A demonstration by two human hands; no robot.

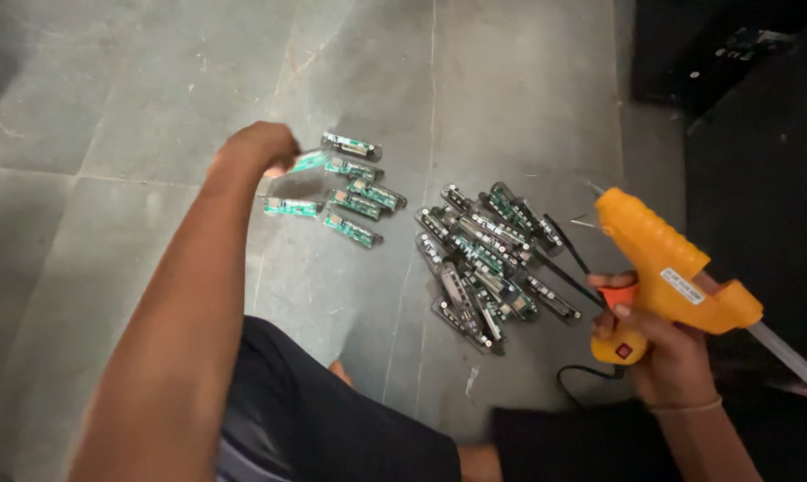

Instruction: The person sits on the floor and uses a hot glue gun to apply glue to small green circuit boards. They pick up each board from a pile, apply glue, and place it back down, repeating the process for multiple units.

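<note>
Floor [109,107]: grey stone tiles with pale seams; all items below are placed relative to the big pile of boards.

Big pile of boards [488,263]: many narrow green circuit boards in dark frames, heaped loosely at the middle of the view. Long axes are mostly run slantwise, from upper left to lower right.

Small group of boards [354,192]: about half a dozen of the same boards, laid out singly to the left of the big pile and a little farther from the body, near it but apart. Long axes are set roughly parallel, tilted slightly down to the right.

Left hand [262,147]: stretched out at the left edge of the small group, the nearer of the two hands to it. The fingers are curled in; a single board [312,162] is seen at the fingertips, apparently pinched by its left end, though blur leaves the grip uncertain.

Right hand [658,344]: held to the right of the big pile, just beside it and closer to the body. It is clenched round the grip of a glue gun [666,268], with one finger laid by the trigger.

Glue gun: orange body, nozzle pointed up and left towards the big pile, a pale glue stick projecting from the rear. A black cord [564,263] is trailed over the pile's right edge.

Dark shorts [332,419]: seen below the pile.
</note>
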